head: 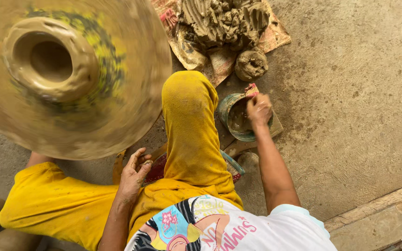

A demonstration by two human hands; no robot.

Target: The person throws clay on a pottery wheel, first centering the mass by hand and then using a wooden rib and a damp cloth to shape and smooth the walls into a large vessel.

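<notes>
right hand (258,109) dips into the bowl (234,120) of muddy water on the floor, fingers curled; whether it holds anything cannot be told. left hand (135,173) rests loosely open by the knee (187,93), below the wheel (73,76).

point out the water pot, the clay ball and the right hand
water pot (232,122): head view, on the muddy water inside it
clay ball (251,64): head view, middle of the lump
right hand (258,109): head view, back of the hand, at the pot's rim
</notes>
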